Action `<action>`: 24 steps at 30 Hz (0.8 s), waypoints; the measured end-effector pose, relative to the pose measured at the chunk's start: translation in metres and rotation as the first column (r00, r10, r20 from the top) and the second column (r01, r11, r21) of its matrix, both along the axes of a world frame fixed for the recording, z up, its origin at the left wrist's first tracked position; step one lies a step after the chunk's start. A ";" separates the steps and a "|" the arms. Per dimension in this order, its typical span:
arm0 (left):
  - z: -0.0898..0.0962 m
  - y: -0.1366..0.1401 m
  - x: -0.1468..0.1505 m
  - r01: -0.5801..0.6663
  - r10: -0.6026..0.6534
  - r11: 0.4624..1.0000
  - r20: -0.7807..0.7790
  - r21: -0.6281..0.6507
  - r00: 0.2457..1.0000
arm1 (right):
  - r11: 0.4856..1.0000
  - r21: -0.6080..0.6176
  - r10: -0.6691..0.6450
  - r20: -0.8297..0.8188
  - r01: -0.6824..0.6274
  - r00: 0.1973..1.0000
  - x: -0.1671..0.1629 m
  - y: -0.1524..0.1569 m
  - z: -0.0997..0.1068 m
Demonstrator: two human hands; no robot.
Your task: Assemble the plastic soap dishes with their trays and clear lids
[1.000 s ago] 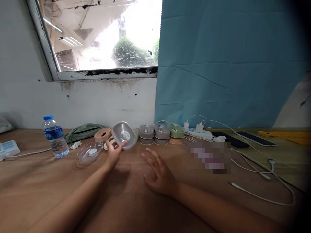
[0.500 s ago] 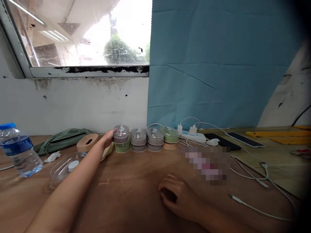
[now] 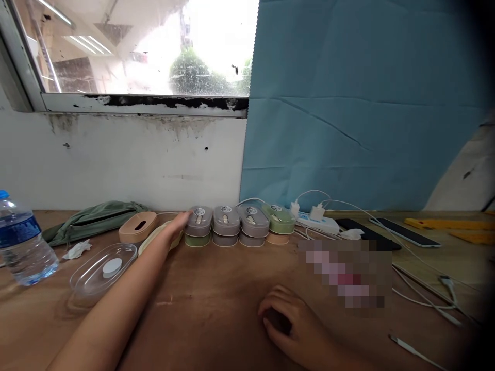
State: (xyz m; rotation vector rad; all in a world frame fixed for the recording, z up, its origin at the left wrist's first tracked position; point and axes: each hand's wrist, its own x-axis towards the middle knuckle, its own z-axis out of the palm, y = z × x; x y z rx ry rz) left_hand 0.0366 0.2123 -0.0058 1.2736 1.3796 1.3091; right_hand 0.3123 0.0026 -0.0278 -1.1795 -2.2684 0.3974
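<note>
Softly rounded grey plastic box [image 3: 201, 230] against left fingers [image 3: 184, 220]

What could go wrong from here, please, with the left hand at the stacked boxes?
A push from the left hand might slide the upper grey box off the green box beneath. A sideways nudge might also shift the grey stack close beside it. The left forearm passes close by the clear lid and could knock it.

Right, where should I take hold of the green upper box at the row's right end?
I'd probably take the green box by its front and back sides, from above: the upper gray box sits close on its left, and the power strip lies at its right.
</note>
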 end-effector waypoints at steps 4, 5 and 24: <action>-0.002 0.002 0.002 -0.027 0.025 0.999 -0.086 -0.020 0.996 | 1.000 -0.017 0.005 0.002 -0.005 1.000 0.000 0.001 0.000; -0.003 0.002 0.003 -0.047 0.045 0.999 -0.113 -0.023 0.993 | 1.000 -0.020 0.005 0.003 -0.005 1.000 0.000 0.001 -0.001; 0.009 -0.081 -0.050 -0.028 -0.057 0.996 -0.869 -0.082 0.491 | 0.999 -0.006 0.040 -0.008 -0.040 0.999 0.003 0.002 -0.005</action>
